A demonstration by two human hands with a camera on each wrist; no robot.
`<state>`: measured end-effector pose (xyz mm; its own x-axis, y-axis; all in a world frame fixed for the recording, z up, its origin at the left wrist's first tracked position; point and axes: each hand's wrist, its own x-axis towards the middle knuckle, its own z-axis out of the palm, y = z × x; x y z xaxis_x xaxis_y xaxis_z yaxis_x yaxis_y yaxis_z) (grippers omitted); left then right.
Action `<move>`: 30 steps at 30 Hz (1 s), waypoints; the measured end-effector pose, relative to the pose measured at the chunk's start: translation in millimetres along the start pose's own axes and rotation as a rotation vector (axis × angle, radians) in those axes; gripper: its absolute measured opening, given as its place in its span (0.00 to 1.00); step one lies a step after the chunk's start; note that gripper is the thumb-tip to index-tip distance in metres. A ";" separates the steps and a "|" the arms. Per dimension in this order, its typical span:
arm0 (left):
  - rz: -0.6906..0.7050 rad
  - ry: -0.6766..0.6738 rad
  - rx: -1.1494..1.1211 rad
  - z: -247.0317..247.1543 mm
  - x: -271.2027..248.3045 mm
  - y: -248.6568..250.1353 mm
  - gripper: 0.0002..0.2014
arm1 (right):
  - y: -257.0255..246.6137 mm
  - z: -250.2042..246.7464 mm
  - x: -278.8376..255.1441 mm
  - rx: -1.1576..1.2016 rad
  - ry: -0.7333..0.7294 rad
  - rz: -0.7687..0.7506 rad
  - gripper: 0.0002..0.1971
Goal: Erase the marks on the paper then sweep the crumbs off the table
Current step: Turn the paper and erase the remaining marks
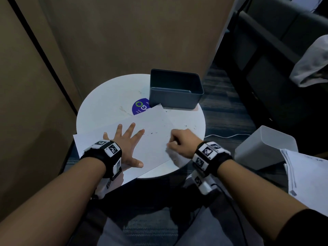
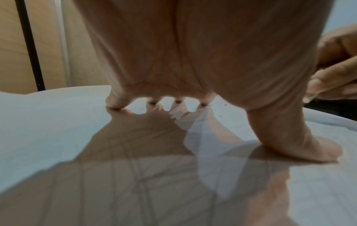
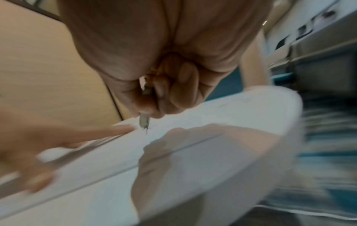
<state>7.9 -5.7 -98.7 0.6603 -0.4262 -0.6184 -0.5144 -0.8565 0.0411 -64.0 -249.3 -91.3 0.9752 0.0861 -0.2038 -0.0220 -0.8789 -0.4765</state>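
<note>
The left hand (image 1: 126, 148) lies flat with fingers (image 1: 132, 126) spread and straight, their tips and the thumb pressing down on the sheet of paper (image 1: 152, 144); the left wrist view shows the fingertips (image 2: 115, 104) planted on the sheet with the palm arched above it. The right hand (image 1: 182, 141) is clenched, its curled fingers (image 3: 179, 91) and thumb pinching a small greyish eraser (image 3: 143, 121) whose lower end meets the paper just right of the left index fingertip; that picture is blurred.

The paper lies slantwise on the near half of the round white table (image 1: 106, 98), its near left corner hanging over the table's rim. Dark crumbs (image 1: 153, 133) dot the sheet between the two hands, and more lie scattered on the bare tabletop to the right. No pencil marks can be made out on the sheet.

At the far right of the table stands a dark grey bin (image 1: 175, 89), touching the paper's far corner. A round blue sticker (image 1: 140, 107) shows left of it, partly under the sheet. On the floor to the right sit a pale grey box (image 1: 264, 148) and a stack of papers (image 1: 305, 174).
</note>
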 end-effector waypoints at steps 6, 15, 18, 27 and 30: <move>0.008 0.026 -0.003 3.6 2.6 3.1 0.65 | 30.5 -1.7 -13.6 -0.041 -0.043 0.070 0.08; 0.007 0.025 -0.029 4.0 3.9 2.1 0.65 | -1.8 7.3 -10.0 0.070 0.007 0.012 0.08; -0.001 0.020 -0.023 7.2 4.6 0.2 0.65 | -18.6 26.2 -1.3 0.070 -0.070 -0.008 0.08; 0.006 0.023 -0.022 9.8 7.6 0.8 0.66 | 5.2 -18.6 15.3 -0.098 0.019 0.055 0.07; 0.010 0.027 -0.027 6.9 8.1 -0.5 0.66 | -18.5 -0.5 25.2 -0.023 -0.030 -0.019 0.08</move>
<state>9.8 -6.8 -109.2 0.6702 -0.4420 -0.5962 -0.5064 -0.8596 0.0681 -39.0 -231.1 -87.2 0.9684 0.1169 -0.2203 0.0023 -0.8876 -0.4607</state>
